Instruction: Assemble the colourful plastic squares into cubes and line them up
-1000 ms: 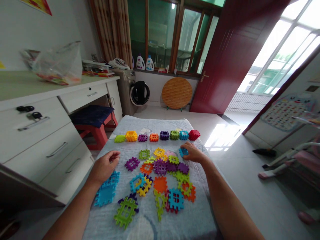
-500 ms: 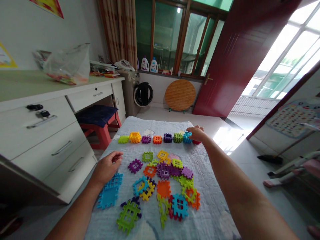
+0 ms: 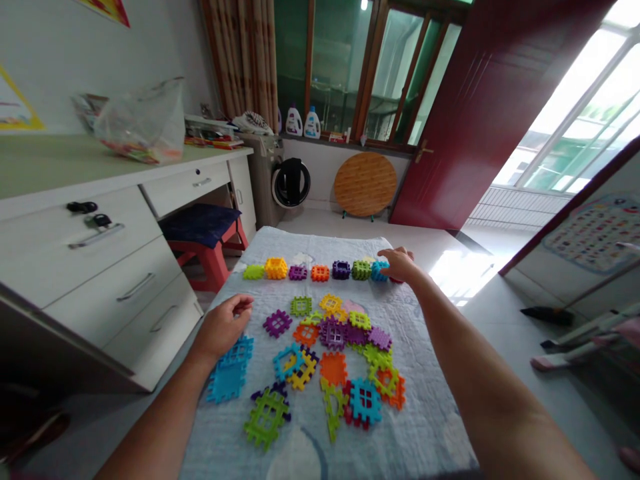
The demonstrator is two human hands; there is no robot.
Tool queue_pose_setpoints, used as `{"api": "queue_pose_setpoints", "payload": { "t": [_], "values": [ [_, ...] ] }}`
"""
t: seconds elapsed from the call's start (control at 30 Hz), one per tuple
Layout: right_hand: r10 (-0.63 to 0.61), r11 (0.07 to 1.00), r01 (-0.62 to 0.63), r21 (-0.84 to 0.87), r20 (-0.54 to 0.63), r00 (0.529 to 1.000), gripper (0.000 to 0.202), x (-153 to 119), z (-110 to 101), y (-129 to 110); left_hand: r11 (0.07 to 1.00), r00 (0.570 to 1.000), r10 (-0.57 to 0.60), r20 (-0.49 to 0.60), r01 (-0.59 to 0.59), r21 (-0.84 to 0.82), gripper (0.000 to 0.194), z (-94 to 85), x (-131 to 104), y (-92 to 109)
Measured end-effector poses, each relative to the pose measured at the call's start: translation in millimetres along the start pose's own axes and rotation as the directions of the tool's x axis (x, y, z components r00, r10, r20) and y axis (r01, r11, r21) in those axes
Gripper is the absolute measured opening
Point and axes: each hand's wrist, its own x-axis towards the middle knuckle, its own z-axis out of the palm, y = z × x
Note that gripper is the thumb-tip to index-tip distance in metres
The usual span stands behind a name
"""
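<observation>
My left hand rests at the left side of the cloth, loosely curled with nothing in it, just above blue square toothed plates. Stretched far out, my right hand is over the right end of a row of small toothed-plate stacks. Its fingers are apart beside the blue stack, and a red stack lies mostly hidden under it. The row also holds a green stack, a dark purple one, an orange one, a purple one and a yellow one.
Loose toothed plates, such as an orange one and a green one, lie scattered mid-cloth. A desk with drawers and a red stool stand left. A washing machine and round wooden board are beyond.
The view has shifted slightly. My right hand stays at the row's right end, its fingers now a little off the blue stack. My left hand has barely moved.
</observation>
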Motion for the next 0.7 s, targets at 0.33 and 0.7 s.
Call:
{"api": "queue_pose_setpoints", "payload": {
  "t": [0.33, 0.7],
  "values": [
    [-0.411, 0.859, 0.346, 0.376, 0.106, 0.905, 0.041, -106, -4, -119, 0.993, 0.993, 0.075, 0.09, -0.083, 0.079, 0.034, -7.3, -4, 5],
    [-0.272, 0.871, 0.299, 0.39, -0.124, 0.954, 0.031, -122, 25, -146, 0.994, 0.911, 0.099, 0.401, -0.112, 0.009, 0.037, -54.0, -50, 7]
  ]
}}
